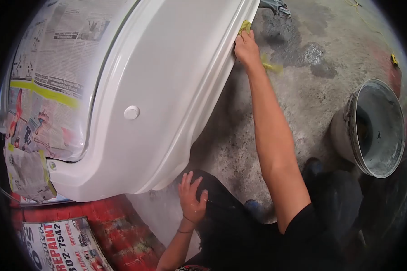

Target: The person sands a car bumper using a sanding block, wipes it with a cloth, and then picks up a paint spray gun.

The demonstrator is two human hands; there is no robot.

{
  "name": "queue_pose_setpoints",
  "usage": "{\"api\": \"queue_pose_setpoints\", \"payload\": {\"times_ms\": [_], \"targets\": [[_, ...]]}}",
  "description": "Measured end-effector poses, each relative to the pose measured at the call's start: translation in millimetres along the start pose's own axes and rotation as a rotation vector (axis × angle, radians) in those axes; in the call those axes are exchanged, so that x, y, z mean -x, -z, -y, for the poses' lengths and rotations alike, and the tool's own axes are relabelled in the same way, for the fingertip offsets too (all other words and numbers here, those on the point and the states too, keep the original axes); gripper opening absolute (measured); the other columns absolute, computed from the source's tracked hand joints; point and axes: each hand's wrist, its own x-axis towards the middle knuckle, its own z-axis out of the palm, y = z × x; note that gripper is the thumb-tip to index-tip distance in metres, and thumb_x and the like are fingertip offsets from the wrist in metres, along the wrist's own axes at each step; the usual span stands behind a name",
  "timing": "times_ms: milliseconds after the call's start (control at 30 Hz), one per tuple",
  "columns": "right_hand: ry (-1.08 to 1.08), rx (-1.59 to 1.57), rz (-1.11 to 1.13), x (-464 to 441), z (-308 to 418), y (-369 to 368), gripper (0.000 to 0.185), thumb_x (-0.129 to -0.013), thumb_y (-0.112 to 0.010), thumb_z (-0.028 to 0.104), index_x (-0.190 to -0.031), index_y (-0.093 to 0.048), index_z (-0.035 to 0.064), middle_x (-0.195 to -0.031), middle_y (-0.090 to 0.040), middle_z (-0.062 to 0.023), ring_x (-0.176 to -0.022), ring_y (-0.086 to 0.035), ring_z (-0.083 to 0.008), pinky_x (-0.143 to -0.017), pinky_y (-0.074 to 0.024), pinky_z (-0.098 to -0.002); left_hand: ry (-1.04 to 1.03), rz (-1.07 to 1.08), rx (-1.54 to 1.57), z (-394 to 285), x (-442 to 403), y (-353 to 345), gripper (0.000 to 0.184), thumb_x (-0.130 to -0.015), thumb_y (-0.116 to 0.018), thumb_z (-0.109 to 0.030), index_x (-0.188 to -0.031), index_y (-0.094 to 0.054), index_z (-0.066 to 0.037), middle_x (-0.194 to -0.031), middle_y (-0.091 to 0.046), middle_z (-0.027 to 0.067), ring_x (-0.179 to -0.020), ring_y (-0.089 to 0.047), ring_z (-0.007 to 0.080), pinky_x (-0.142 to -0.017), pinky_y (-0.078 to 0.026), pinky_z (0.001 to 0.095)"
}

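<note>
Leftmost, creased newspaper (68,49), dense with print, lies crossed by 1 broad strip of yellow tape (43,91). Below it, a printed banner (68,244) rests on a scuffed red surface (126,226). Next, filling the middle, comes a white panel (163,77), long, curved and glossy, ridged along its right side, with 1 round cap (131,112) set in its face. Near its lower end the left hand (192,198) is well apart from the right, fingers spread, beside a dark-clothed leg (219,203). Farther up, the right hand (247,47) is clamped on a crumpled yellow cloth (245,27) at the panel's upper right edge. Beyond spreads rough, stained concrete floor (233,158), with a dark, shiny patch (309,54); at right stands a round-mouthed grey bucket (341,140).
</note>
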Motion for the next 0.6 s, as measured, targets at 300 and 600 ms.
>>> {"api": "queue_pose_setpoints", "payload": {"times_ms": [300,600], "targets": [[-0.284,-0.153,0.136,291,94,-35,0.05,-0.112,-0.05,0.012,-0.158,-0.05,-0.0048,-0.168,-0.039,-0.0366,-0.145,-0.051,-0.0541,-0.116,-0.0488,-0.0514,-0.069,0.181,-0.098,-88,-7,52,0.045,-0.091,-0.074,-0.016,-0.135,-0.072,-0.009,-0.162,-0.056,0.0192,-0.156,-0.044,0.0453,-0.128,-0.025,0.0658],[-1.136,-0.678,0.406,388,130,14,0.029,-0.111,-0.055,0.024,-0.116,-0.069,-0.0004,-0.09,-0.074,-0.0132,-0.073,-0.074,-0.0285,-0.067,-0.0585,-0.0432,0.395,0.393,0.514,-110,1,118,0.086,-0.088,-0.076,0.001,-0.163,-0.034,-0.001,-0.159,-0.053,0.0243,-0.15,-0.051,0.0383,-0.13,-0.037,0.0461]]}}
